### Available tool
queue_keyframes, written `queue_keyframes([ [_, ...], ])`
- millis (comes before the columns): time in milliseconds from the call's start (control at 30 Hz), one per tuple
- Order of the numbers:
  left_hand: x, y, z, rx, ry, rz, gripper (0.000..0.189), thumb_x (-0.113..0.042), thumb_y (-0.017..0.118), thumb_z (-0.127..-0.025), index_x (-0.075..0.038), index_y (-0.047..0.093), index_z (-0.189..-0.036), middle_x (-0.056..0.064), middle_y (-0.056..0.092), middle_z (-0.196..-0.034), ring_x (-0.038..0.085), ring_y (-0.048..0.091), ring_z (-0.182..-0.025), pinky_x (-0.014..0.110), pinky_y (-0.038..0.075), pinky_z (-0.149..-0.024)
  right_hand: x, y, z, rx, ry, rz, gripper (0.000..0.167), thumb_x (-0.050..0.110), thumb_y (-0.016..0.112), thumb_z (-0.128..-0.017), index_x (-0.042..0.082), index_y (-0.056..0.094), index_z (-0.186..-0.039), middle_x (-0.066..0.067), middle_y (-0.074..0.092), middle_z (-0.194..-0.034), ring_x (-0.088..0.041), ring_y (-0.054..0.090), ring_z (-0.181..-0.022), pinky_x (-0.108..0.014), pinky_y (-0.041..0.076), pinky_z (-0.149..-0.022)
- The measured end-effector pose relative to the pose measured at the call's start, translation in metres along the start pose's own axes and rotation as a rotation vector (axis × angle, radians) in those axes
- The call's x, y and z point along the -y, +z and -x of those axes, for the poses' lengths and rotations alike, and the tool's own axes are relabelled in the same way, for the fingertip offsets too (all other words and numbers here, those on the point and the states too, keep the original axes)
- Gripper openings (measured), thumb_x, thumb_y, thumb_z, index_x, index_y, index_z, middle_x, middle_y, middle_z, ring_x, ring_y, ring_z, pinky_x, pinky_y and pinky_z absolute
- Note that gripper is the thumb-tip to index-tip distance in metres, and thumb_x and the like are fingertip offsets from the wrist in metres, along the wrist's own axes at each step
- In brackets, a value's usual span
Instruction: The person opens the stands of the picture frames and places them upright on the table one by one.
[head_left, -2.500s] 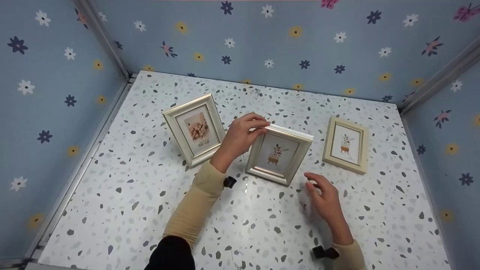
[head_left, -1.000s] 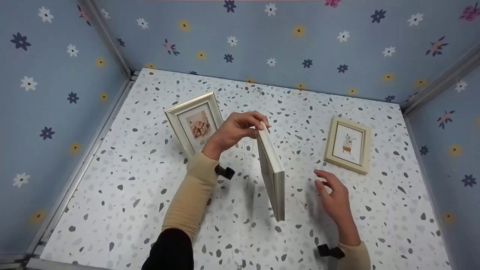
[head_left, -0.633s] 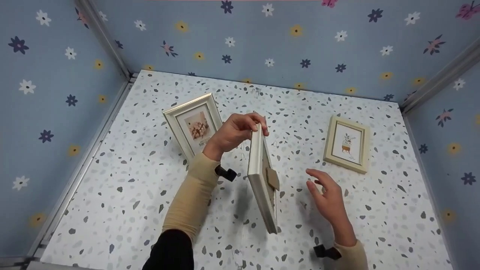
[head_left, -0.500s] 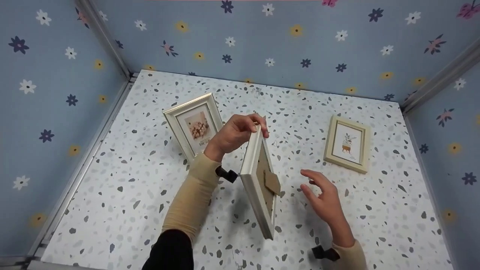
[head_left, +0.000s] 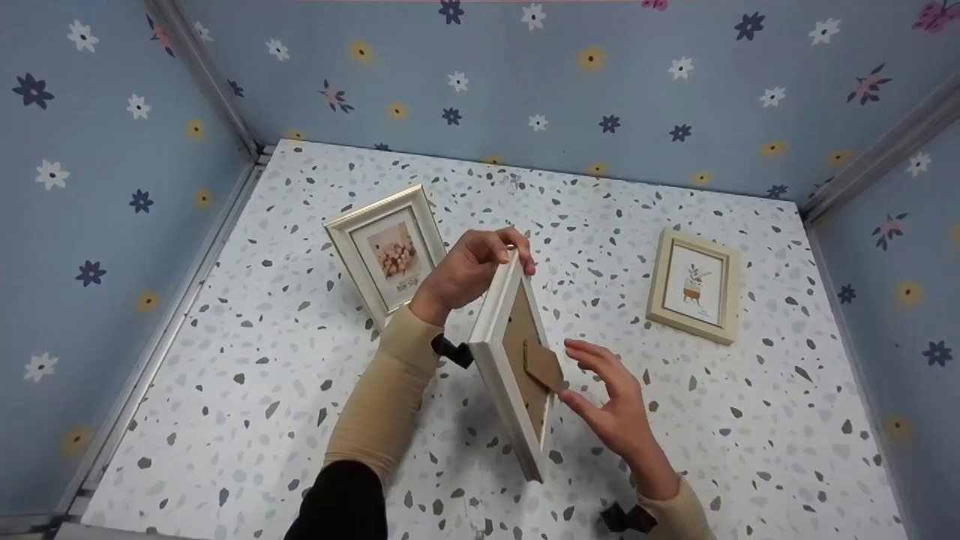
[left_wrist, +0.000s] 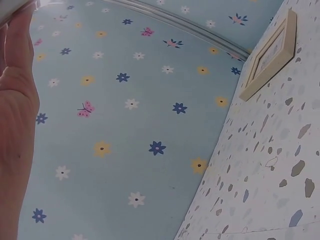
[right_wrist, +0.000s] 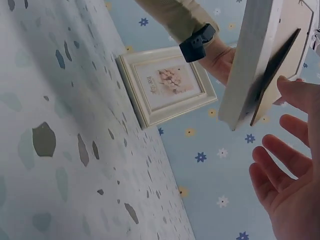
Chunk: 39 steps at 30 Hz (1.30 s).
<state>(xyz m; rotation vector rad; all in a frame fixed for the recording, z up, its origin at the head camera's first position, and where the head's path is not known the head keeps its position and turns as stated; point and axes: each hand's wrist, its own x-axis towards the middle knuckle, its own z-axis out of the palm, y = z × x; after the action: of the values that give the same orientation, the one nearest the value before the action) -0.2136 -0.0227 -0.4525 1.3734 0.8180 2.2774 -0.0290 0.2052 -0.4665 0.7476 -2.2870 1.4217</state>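
"Picture frame (head_left: 517, 375), tilted over the speckled table (head_left: 225, 427): stiff, probably light?"

"Likely, though its hidden front may be fragile. Left hand (head_left: 465, 270) pinches the upper rim (head_left: 492, 315); right hand (head_left: 616, 405), fingers wide, has its thumb at the easel flap (head_left: 544, 365). Rim's safest."

Blue walls (head_left: 499, 75) (flower-printed), speckled tabletop (head_left: 225, 420)
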Motion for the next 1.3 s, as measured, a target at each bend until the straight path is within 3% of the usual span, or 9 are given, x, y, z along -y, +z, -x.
queue_keyframes([
  [300, 0.002, -0.001, 0.001, -0.001, 0.011, -0.022, 0.011, -0.017, 0.066, -0.096, -0.021, 0.074, -0.101, 0.007, 0.063, -0.115, 0.026, 0.06, -0.104, 0.036, 0.049, -0.09, 0.002, 0.008, -0.004, 0.002, -0.082, -0.044, 0.053, -0.014, 0.079, -0.069, -0.011, 0.065, -0.12, -0.031, 0.061, -0.121, -0.043, 0.06, -0.111, -0.025, 0.044, -0.101],
  [533, 0.002, -0.002, 0.003, -0.004, -0.001, -0.018, 0.011, -0.014, 0.067, -0.095, -0.02, 0.075, -0.1, 0.007, 0.063, -0.114, 0.027, 0.06, -0.103, 0.038, 0.049, -0.092, -0.001, 0.011, -0.003, -0.004, -0.114, -0.019, 0.048, -0.014, 0.08, -0.07, -0.007, 0.068, -0.116, -0.028, 0.064, -0.119, -0.037, 0.064, -0.108, -0.023, 0.047, -0.097],
  [800, 0.001, -0.003, 0.004, -0.023, -0.025, -0.019, 0.009, -0.013, 0.068, -0.094, -0.019, 0.074, -0.098, 0.008, 0.063, -0.113, 0.028, 0.06, -0.103, 0.041, 0.049, -0.093, -0.002, 0.01, -0.002, -0.012, -0.106, 0.0, 0.044, -0.017, 0.079, -0.07, -0.005, 0.071, -0.112, -0.027, 0.064, -0.118, -0.04, 0.064, -0.105, -0.022, 0.05, -0.093],
  [1067, 0.0, -0.004, 0.008, -0.015, -0.03, -0.018, 0.01, -0.013, 0.067, -0.095, -0.02, 0.074, -0.098, 0.008, 0.063, -0.112, 0.027, 0.06, -0.103, 0.04, 0.048, -0.092, -0.028, 0.009, 0.011, -0.016, -0.122, 0.023, 0.046, -0.014, 0.08, -0.07, 0.0, 0.073, -0.113, -0.022, 0.064, -0.123, -0.037, 0.064, -0.107, -0.023, 0.052, -0.089],
  [1300, 0.001, -0.007, 0.01, -0.027, -0.04, -0.024, 0.009, -0.015, 0.069, -0.094, -0.02, 0.074, -0.099, 0.007, 0.063, -0.113, 0.027, 0.061, -0.104, 0.038, 0.049, -0.091, -0.032, 0.002, 0.012, -0.025, -0.132, 0.051, 0.043, -0.008, 0.078, -0.076, 0.005, 0.073, -0.117, -0.016, 0.063, -0.128, -0.032, 0.063, -0.109, -0.024, 0.051, -0.091],
])
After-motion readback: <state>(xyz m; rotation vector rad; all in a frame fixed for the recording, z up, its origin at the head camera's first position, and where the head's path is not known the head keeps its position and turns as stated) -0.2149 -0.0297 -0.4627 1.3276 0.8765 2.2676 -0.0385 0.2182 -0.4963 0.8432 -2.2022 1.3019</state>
